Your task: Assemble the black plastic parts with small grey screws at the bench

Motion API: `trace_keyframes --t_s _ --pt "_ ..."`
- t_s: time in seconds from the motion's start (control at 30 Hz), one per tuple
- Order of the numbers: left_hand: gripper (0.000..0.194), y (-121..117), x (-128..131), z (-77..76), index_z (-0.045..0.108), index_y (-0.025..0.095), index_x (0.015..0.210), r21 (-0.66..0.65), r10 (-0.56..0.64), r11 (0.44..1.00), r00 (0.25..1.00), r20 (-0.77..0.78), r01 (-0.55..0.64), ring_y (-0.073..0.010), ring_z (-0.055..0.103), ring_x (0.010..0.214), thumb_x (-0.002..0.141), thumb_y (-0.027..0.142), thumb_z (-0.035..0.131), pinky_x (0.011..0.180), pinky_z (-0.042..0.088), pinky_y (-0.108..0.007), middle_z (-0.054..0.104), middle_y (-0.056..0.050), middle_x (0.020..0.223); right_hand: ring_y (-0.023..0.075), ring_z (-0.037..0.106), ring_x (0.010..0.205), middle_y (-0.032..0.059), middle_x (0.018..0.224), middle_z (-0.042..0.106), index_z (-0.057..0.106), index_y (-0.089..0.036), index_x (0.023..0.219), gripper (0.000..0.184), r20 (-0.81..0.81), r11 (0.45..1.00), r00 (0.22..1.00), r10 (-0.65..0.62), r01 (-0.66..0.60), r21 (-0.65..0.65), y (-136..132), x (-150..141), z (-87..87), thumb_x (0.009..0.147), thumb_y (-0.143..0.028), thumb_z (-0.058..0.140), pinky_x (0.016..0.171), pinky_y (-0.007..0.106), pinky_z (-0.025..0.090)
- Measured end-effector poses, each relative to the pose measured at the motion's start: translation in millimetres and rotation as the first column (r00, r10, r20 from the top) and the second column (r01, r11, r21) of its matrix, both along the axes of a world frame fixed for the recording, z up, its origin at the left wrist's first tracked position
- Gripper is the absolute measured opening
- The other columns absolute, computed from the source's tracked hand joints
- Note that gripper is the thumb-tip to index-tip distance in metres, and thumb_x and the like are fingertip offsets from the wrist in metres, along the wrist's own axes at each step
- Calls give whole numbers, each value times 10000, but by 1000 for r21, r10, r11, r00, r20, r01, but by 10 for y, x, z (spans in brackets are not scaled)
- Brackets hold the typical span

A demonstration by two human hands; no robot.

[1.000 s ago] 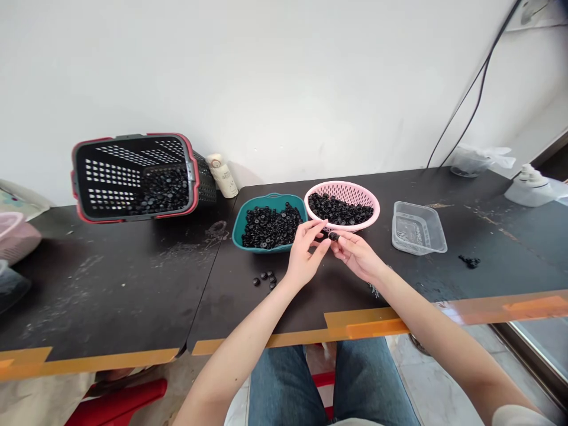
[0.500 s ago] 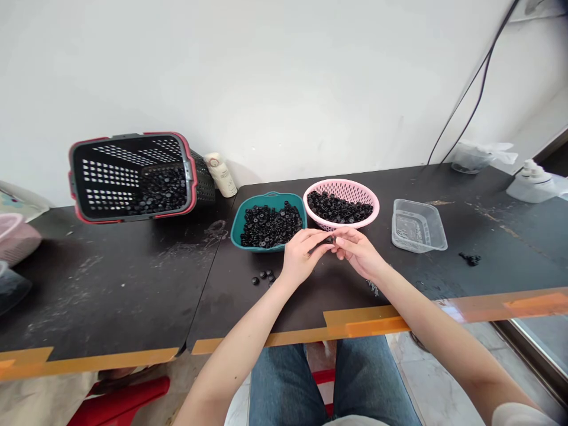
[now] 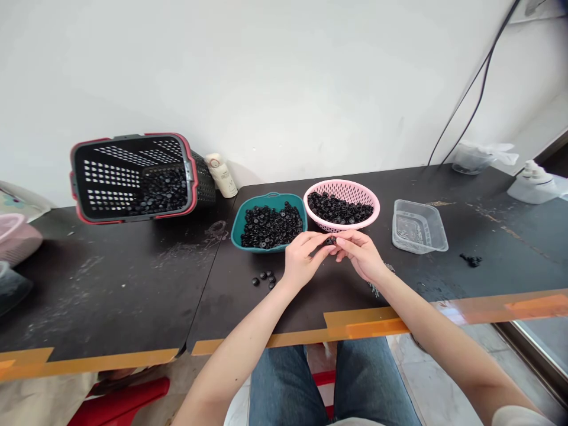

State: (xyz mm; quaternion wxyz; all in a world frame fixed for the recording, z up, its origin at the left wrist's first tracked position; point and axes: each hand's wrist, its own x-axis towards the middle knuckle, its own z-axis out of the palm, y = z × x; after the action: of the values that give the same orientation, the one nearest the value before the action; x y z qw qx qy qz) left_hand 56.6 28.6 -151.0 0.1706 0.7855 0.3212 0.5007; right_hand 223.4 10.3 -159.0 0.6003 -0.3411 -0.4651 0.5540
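Note:
My left hand (image 3: 302,255) and my right hand (image 3: 360,254) meet above the dark table. Between their fingertips is a small round black part (image 3: 331,240), pinched from both sides; its exact kind is too small to tell. Just behind my hands stand a teal basin (image 3: 238,228) and a pink perforated basket (image 3: 373,198), both filled with small black round parts. Several black caps (image 3: 262,275) lie loose to the left of my left forearm. Thin metal pieces, perhaps screws (image 3: 373,289), lie partly hidden beside my right forearm.
A clear plastic tub (image 3: 437,232) with some small metal pieces stands on the right, near a little heap of black bits (image 3: 471,260). To the left a large dark basket (image 3: 133,177) lies tilted beside a white bottle (image 3: 222,176). Orange tape (image 3: 306,337) lines the front edge.
My hands have shifted very slightly, and the small black part between the fingertips shows more now. The containers stand as before.

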Motion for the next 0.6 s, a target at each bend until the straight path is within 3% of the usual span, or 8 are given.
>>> trace_keyframes --t_s 0.3,0.6 --pt "228 14 18 -47 676 218 1064 154 -24 988 998 58 15 -157 632 868 844 265 636 790 535 -300 685 -50 943 160 653 670 31 781 709 755 -246 918 166 -1 995 1000 19 -19 95 -3 3 -30 758 -288 740 476 237 539" --pt "234 25 21 -53 662 205 1066 191 -38 981 998 57 26 -144 633 866 833 198 647 793 538 -285 679 -49 962 138 611 688 33 925 675 749 -268 972 186 101 984 994 -31 13 180 -15 7 3 796 -305 699 505 242 543"
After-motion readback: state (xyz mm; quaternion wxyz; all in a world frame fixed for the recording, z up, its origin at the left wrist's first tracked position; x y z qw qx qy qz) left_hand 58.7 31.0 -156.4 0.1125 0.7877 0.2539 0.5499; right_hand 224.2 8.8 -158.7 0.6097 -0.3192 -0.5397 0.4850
